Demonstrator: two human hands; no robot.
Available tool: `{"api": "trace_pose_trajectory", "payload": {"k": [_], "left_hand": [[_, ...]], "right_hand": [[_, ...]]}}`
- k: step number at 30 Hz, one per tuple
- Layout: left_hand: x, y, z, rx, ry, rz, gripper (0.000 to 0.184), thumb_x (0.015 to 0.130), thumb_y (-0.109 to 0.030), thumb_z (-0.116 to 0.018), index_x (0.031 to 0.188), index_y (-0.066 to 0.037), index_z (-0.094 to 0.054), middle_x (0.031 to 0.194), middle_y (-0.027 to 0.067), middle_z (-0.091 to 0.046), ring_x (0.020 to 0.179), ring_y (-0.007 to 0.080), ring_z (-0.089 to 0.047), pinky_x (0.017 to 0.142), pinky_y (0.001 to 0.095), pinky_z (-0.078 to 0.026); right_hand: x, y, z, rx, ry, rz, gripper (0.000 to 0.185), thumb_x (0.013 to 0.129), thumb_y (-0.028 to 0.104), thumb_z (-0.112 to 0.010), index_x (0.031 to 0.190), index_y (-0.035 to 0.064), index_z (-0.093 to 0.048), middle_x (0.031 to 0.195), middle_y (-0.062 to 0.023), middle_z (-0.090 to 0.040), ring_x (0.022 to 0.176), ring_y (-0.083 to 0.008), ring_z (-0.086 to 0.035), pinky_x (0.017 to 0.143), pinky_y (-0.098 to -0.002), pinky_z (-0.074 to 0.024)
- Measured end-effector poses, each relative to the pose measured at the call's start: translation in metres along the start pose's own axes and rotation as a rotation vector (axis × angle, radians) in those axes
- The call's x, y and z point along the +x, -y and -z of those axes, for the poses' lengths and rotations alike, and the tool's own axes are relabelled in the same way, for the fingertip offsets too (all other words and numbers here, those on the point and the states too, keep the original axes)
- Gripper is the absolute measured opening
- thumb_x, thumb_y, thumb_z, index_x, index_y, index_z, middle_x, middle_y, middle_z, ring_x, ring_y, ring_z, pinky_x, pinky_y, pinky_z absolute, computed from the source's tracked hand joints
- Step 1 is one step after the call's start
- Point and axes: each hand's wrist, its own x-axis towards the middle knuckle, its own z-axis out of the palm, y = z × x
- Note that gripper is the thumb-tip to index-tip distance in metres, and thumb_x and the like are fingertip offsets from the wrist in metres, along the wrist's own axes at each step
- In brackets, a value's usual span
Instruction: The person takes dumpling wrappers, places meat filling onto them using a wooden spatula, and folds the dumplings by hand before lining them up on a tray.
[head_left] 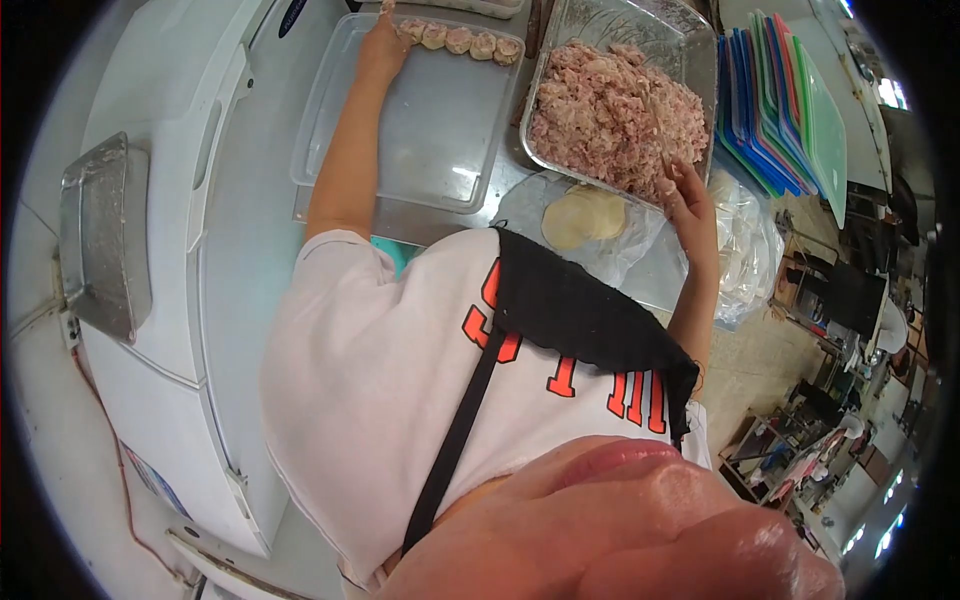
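Note:
My left hand (383, 48) is over the far left corner of a clear plastic tray (430, 130), its fingers closed at the end of a row of open-topped dumplings (458, 40). One finger points up; the hand partly hides the dumpling it grips. On the right, my right hand (690, 208) is closed around a thin stick-like tool (660, 135) at the edge of a metal pan (535, 150). The tool leans into the pink ground meat filling (605, 110). Round pale dumpling wrappers (580, 217) lie on a plastic sheet between me and the pan.
Colored plastic cutting boards (775, 105) stand in a row beyond the pan. A clear plastic bag (742, 240) with pale contents lies beside my right forearm. At left is a white refrigerator (150, 240), with a metal pan (105, 240) beside it.

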Motion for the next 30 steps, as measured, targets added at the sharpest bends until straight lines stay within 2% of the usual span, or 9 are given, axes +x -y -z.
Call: {"api": "trace_pose_trajectory", "payload": {"k": [2,5,8,9,16,17,22,26,30], "left_hand": [[-0.007,0.013,-0.016,-0.013,-0.213,-0.201,0.076,0.077,-0.019,-0.071,0.141,-0.008,-0.032,0.125,0.024,-0.054,0.114,0.0361,-0.054,0.092,0.041,-0.045],[-0.017,0.019,-0.021,-0.078,-0.231,-0.151,0.071,0.077,-0.019,-0.071,0.138,-0.006,-0.037,0.124,0.023,-0.054,0.111,0.0354,-0.055,0.092,0.0399,-0.045],[-0.039,0.01,-0.008,-0.19,-0.234,-0.068,0.065,0.074,-0.014,-0.071,0.132,-0.003,-0.045,0.124,0.0184,-0.055,0.118,0.0322,-0.049,0.098,0.0373,-0.041],[-0.043,0.009,-0.005,-0.144,-0.234,-0.066,0.064,0.074,-0.012,-0.07,0.133,-0.003,-0.044,0.124,0.0187,-0.055,0.118,0.0326,-0.049,0.098,0.0373,-0.041],[-0.058,0.001,0.001,0.023,-0.194,-0.229,0.061,0.077,-0.014,-0.068,0.133,-0.005,-0.045,0.122,0.0203,-0.055,0.114,0.0335,-0.051,0.096,0.039,-0.041],[-0.061,-0.001,0.0,0.039,-0.193,-0.261,0.06,0.077,-0.016,-0.069,0.132,-0.006,-0.046,0.122,0.0206,-0.055,0.113,0.0334,-0.052,0.095,0.0393,-0.041],[-0.147,-0.114,0.022,-0.089,-0.22,-0.266,0.039,0.082,-0.014,-0.062,0.119,-0.005,-0.056,0.114,0.0166,-0.059,0.108,0.0336,-0.054,0.092,0.0399,-0.044],[-0.219,-0.181,-0.011,-0.251,0.046,-0.568,0.028,0.079,-0.014,-0.065,0.106,-0.008,-0.061,0.105,0.0138,-0.061,0.101,0.0315,-0.057,0.089,0.0404,-0.045],[-0.265,-0.199,-0.058,-0.327,0.277,-0.57,0.029,0.075,-0.013,-0.07,0.103,-0.009,-0.062,0.096,0.013,-0.059,0.096,0.0323,-0.056,0.087,0.0399,-0.045]], "right_hand": [[0.002,-0.008,0.001,-0.099,0.031,0.021,0.035,0.093,0.02,-0.057,0.123,0.0017,-0.055,0.084,0.0017,-0.054,0.067,-0.0039,-0.043,0.056,-0.0187,-0.0353],[0.004,-0.011,0.006,-0.177,0.086,-0.042,0.034,0.092,0.018,-0.056,0.121,0.0006,-0.056,0.089,-0.0033,-0.061,0.071,-0.0104,-0.054,0.061,-0.0252,-0.043],[0.01,-0.019,0.02,-0.508,0.104,0.191,0.033,0.089,0.015,-0.057,0.119,0.0006,-0.057,0.094,-0.0123,-0.065,0.082,-0.0241,-0.063,0.072,-0.034,-0.048],[0.01,-0.01,0.024,-0.686,0.076,0.382,0.031,0.086,0.013,-0.057,0.115,0.0032,-0.06,0.1,-0.0182,-0.064,0.094,-0.0342,-0.062,0.081,-0.0399,-0.0473],[0.03,0.037,0.046,-1.109,0.294,0.315,0.025,0.088,0.018,-0.056,0.109,0.0066,-0.063,0.096,-0.015,-0.064,0.087,-0.0351,-0.06,0.075,-0.0412,-0.0474],[0.037,0.029,0.051,-1.125,0.299,0.461,0.023,0.089,0.024,-0.054,0.1,0.0059,-0.064,0.091,-0.0135,-0.064,0.084,-0.0343,-0.06,0.071,-0.0414,-0.0481],[0.055,-0.011,0.026,-1.337,0.228,0.621,0.02,0.085,0.022,-0.054,0.077,0.0044,-0.059,0.082,-0.0131,-0.065,0.075,-0.0311,-0.063,0.064,-0.0421,-0.0505],[0.034,-0.045,0.006,-1.171,0.194,0.761,0.015,0.08,0.015,-0.053,0.073,0.0028,-0.059,0.074,-0.0156,-0.064,0.068,-0.0316,-0.065,0.058,-0.042,-0.0512],[0.029,-0.019,0.033,-1.275,0.303,0.816,0.016,0.08,0.015,-0.052,0.073,0.0035,-0.06,0.074,-0.0154,-0.065,0.069,-0.0309,-0.066,0.057,-0.0426,-0.0519]]}}
